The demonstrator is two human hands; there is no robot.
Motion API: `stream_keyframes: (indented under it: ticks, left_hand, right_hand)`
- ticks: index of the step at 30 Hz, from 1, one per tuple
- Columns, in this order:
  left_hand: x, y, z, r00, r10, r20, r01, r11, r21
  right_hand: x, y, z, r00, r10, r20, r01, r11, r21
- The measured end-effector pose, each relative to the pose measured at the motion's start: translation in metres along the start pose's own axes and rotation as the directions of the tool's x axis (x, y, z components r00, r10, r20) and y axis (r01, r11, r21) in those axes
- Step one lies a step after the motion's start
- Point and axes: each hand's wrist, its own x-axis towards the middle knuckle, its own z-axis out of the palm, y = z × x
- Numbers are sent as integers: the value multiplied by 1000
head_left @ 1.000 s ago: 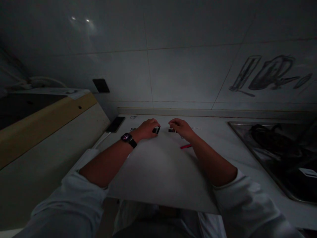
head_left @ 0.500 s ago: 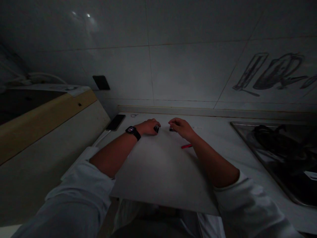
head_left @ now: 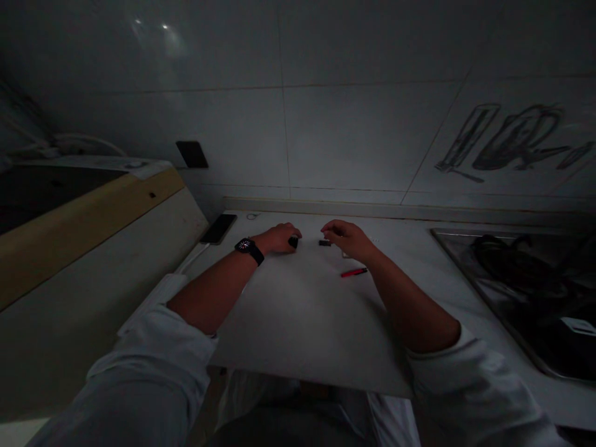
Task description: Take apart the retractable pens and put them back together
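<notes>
Dim countertop. The left hand, wearing a watch, is closed around a small black part, steadying it on the surface. The right hand curls beside a second black part; it is too dark to tell whether it grips. A red pen lies within reach.

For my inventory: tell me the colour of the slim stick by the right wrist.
Red. The slim stick shows best in the head view.
</notes>
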Motion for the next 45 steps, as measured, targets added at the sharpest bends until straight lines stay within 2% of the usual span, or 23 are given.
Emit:
stream_keyframes:
  ticks: [3,6,8,11,15,17,20,25,29,35,38,42,45]
  left_hand:
    - [-7,22,-11,1000,0,-3,0,999,-33]
    - [-18,56,-19,990,45,-133,-59,993,-104]
    - [-28,80,-19,973,51,-225,-93,980,-178]
    - [-41,104,-9,954,69,-291,-149,953,-264]
    - [-52,107,13,952,20,-305,-124,937,-326]
    - [-55,103,21,956,-9,-293,-97,933,-345]
    - [-58,102,25,962,-18,-274,-86,928,-362]
    - [-62,114,23,962,45,-271,-139,930,-340]
    - [-62,121,19,945,28,-325,-152,919,-364]
    - [-64,126,7,889,-64,-453,-177,865,-470]
    - [-64,124,5,868,-126,-481,-157,848,-506]
    - [-63,118,9,880,-129,-457,-116,875,-470]
    - [-62,119,14,908,-104,-407,-95,893,-439]
  right_hand:
    - [-10,-4,-18,995,-38,95,56,979,-195]
    - [-27,3,-32,984,0,178,63,934,-351]
    - [-41,13,-38,981,49,188,42,892,-449]
    - [-60,30,-41,977,117,180,10,813,-582]
    - [-70,42,-39,965,144,221,27,780,-625]
    - [-71,43,-36,961,128,246,46,801,-597]
    - [-70,37,-24,965,29,261,112,855,-507]
    - [-71,22,4,974,-103,200,172,913,-369]
    - [-73,15,19,977,-153,147,188,947,-262]
    - [-75,13,22,988,-122,93,134,980,-145]
    - [-74,16,21,996,-80,41,83,993,-79]
    - [-71,18,17,997,17,-81,-12,998,59]
    - [-69,16,16,991,45,-124,-18,977,211]
